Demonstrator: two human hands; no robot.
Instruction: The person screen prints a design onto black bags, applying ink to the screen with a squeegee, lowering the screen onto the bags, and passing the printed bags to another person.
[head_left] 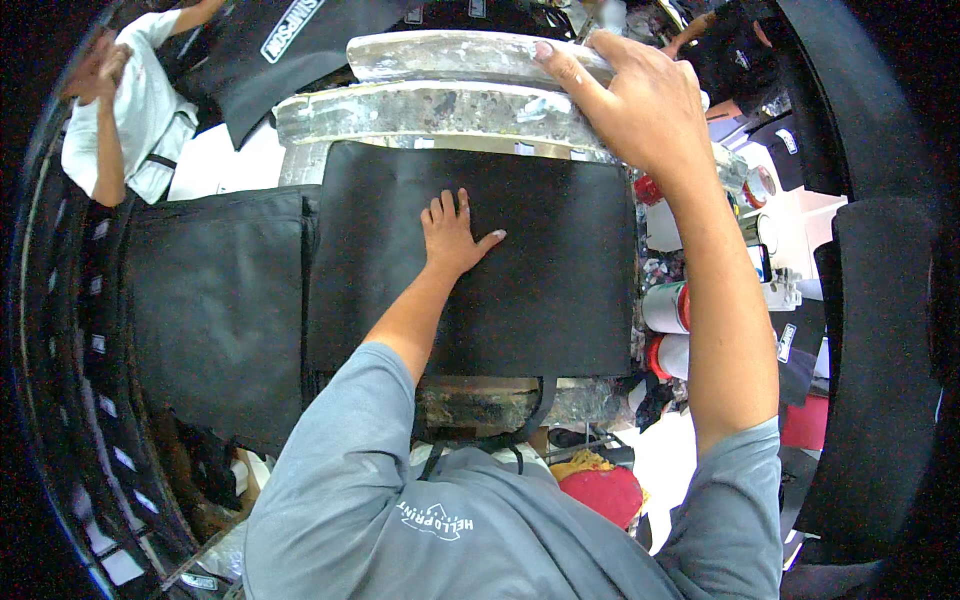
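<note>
Under my left hand [452, 236] lies a black, flat bag [560, 290], smooth like coated fabric, with a dark strap [541, 412] hanging off its near edge. The left palm is down, fingers spread, holding nothing. Farther off, my right hand [645, 100] is closed over the right part of a whitish, stained bar [430, 58], which looks like the raised edge of a printing screen frame. The thumb lies on its near side; the other fingers are mostly hidden behind it. Just nearer runs a second, paint-smeared bar [430, 115].
A stack of black sheets or bags [220, 300] sits left. Red-and-white tubs [667, 308] stand at right, below my right forearm. A person in a white shirt [150, 100] is at far left; another person's arm [692, 36] shows at far right. A red cushion-like thing [605, 492] is near me.
</note>
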